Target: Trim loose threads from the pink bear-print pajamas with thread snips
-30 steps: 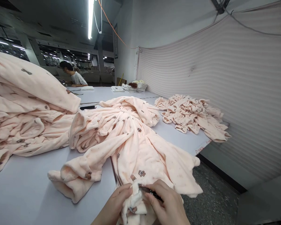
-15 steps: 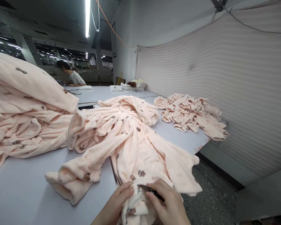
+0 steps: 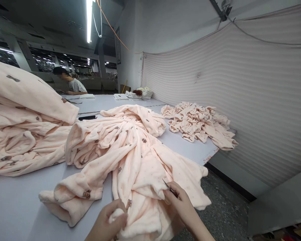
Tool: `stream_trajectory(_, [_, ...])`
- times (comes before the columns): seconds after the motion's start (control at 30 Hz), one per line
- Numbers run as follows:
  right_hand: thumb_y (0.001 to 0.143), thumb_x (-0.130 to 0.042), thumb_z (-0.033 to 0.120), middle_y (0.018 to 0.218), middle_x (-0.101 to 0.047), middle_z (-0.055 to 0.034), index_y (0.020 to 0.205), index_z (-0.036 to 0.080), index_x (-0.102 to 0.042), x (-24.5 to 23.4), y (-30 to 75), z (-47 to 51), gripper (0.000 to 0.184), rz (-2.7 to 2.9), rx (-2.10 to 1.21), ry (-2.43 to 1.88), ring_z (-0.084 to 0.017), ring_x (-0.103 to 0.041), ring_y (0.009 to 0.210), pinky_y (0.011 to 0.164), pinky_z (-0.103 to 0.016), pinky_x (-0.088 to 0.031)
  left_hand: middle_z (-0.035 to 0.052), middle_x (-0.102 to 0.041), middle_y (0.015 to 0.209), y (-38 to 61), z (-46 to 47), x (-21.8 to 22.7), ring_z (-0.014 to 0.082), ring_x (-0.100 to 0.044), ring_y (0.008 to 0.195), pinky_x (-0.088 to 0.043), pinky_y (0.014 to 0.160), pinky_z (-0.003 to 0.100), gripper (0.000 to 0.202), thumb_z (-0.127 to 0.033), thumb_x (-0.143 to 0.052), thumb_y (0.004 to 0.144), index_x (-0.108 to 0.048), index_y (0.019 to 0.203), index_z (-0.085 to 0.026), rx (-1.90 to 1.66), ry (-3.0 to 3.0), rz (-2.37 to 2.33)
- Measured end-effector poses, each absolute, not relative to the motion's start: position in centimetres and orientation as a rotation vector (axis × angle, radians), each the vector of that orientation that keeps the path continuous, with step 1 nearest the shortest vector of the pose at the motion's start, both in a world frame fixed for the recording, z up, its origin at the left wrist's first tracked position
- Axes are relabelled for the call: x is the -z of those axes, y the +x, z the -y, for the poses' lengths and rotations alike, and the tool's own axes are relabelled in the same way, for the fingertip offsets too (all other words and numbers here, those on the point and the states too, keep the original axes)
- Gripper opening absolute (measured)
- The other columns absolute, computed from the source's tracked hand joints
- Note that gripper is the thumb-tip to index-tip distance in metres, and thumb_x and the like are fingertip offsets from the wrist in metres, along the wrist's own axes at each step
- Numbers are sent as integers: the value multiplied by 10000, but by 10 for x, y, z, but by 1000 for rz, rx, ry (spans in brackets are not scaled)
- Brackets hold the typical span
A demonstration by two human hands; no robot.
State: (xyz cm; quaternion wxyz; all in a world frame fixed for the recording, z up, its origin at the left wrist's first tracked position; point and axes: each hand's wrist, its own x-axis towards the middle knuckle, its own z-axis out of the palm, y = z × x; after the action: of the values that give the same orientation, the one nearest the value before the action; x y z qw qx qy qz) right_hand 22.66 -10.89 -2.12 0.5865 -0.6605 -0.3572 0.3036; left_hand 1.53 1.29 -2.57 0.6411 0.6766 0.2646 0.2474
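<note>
A pale pink fleece garment with small bear prints lies spread over the table's near edge, its sleeve stretched to the left. My left hand is closed on a bunched fold at the lower left of it. In my right hand is a pair of dark thread snips, its pointed tip showing past the fingers. The right fingers also seem to touch the edge of the cloth. Whether the snips' blades are apart cannot be made out.
More pink garments are heaped on the table at left, with a smaller pile at right. A dark flat object lies behind the garment. Stacked white cloths and a person are farther back.
My hands have moved apart, the left one down and left, the right one slightly up and right with the snips. The cloth between them has opened out.
</note>
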Motion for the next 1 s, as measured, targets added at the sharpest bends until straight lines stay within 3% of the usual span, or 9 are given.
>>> stream_trajectory(0.07, [822, -589, 381, 573, -456, 54, 635, 181, -540, 24, 221, 106, 278, 753, -823, -1481, -113, -466, 564, 560, -217, -370, -15, -613, 658, 25, -7, 22, 174, -563, 655, -436, 645, 244, 116, -325, -639, 694, -634, 669, -212, -586, 1780, -596])
stream_trajectory(0.17, [840, -551, 450, 639, -574, 9, 791, 157, -600, 27, 207, 103, 302, 674, -986, -1394, -136, -544, 595, 597, -247, -433, 20, -709, 911, 48, 7, 19, 242, -625, 858, -459, 781, 290, 317, -324, -650, 683, -647, 990, -247, -542, 1921, -686])
stream_trajectory(0.23, [827, -567, 466, 715, -630, -28, 850, 146, -623, 27, 201, 104, 325, 651, -1028, -1368, -164, -591, 661, 637, -268, -461, 61, -693, 1021, 60, 14, 19, 262, -613, 969, -457, 850, 326, 354, -328, -625, 719, -614, 1058, -228, -565, 1939, -751])
stream_trajectory(0.33, [822, -577, 432, 781, -656, -38, 927, 160, -634, 24, 207, 111, 298, 768, -797, -1500, -195, -615, 761, 681, -267, -478, 79, -650, 1056, 64, 14, 24, 239, -574, 1061, -442, 904, 335, 220, -299, -487, 834, -602, 1003, -219, -757, 1963, -723])
stream_trajectory(0.47, [830, -465, 219, 926, -661, -34, 1052, 228, -578, 20, 221, 123, 249, 1101, -276, -1811, -205, -620, 883, 759, -284, -470, 31, -591, 824, 53, 12, 35, 189, -586, 810, -468, 721, 270, 114, -199, -428, 855, -539, 853, -227, -1082, 2031, -693])
stream_trajectory(0.57, [728, -403, 84, 1106, -606, -37, 995, 258, -576, 14, 218, 128, 363, 1330, -129, -2002, -191, -635, 862, 702, -284, -481, 33, -549, 809, 48, 15, 43, 186, -553, 789, -449, 717, 262, 153, -107, -442, 819, -521, 858, -232, -1333, 2102, -657])
stream_trajectory(0.8, [864, -510, 336, 935, -582, -17, 1094, 301, -591, -19, 195, 131, 246, 1502, -259, -1951, -163, -634, 767, 673, -244, -508, 48, -553, 789, 46, 19, 51, 189, -546, 707, -455, 677, 277, 184, -85, -474, 795, -530, 803, -260, -1334, 2012, -609])
stream_trajectory(0.9, [846, -547, 348, 877, -599, -16, 1168, 313, -559, -16, 192, 131, 324, 1572, -175, -2046, -181, -639, 724, 627, -259, -494, 88, -601, 865, 43, 23, 51, 221, -586, 806, -466, 761, 317, 160, -116, -497, 798, -550, 748, -258, -1297, 1930, -661])
stream_trajectory(1.0, [790, -537, 227, 846, -599, -19, 1116, 281, -563, -2, 192, 128, 332, 1506, -51, -2058, -182, -633, 690, 589, -252, -471, 112, -639, 1013, 41, 25, 46, 245, -601, 925, -448, 835, 327, 183, -129, -538, 782, -548, 648, -253, -1293, 1843, -697])
